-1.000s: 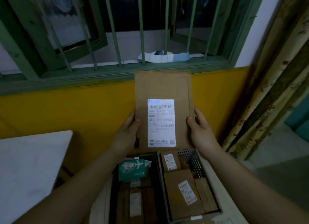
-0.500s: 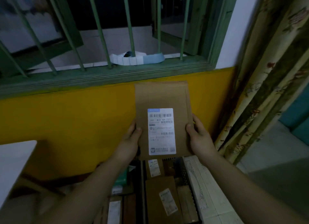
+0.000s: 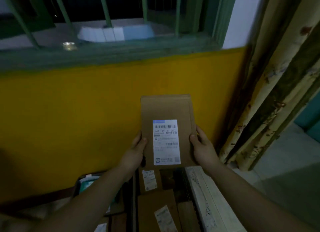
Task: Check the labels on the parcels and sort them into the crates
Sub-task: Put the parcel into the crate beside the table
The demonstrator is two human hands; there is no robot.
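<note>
so we've got the brown cardboard parcel (image 3: 166, 114) held up in front of us with both hands, label side facing us. our left hand (image 3: 134, 150) grips the left edge with the thumb across the front, and our right hand (image 3: 203, 147) does the same on the right edge, thumb on the face and fingers wrapped behind. the white shipping label (image 3: 166, 142) sits on the lower half, barcode at the top, the right way up for reading, though the print is too blurry for us to make out. the bit that matters for the next move: the parcel's long axis runs straight up and down, both grips are on its lower half, and the crates sit directly below it. the right crate (image 3: 187, 183), the one with the perforated wall, holds more labelled brown parcels (image 3: 155, 209) and sits right under the bottom edge, maybe a touch closer to the right hand. the left crate (image 3: 78, 186) has a teal packet (image 3: 86, 184) in it and is mostly hidden by our left forearm. whichever it goes to, we reckon it just needs tipping flat and lowering, nothing's in the way.
</note>
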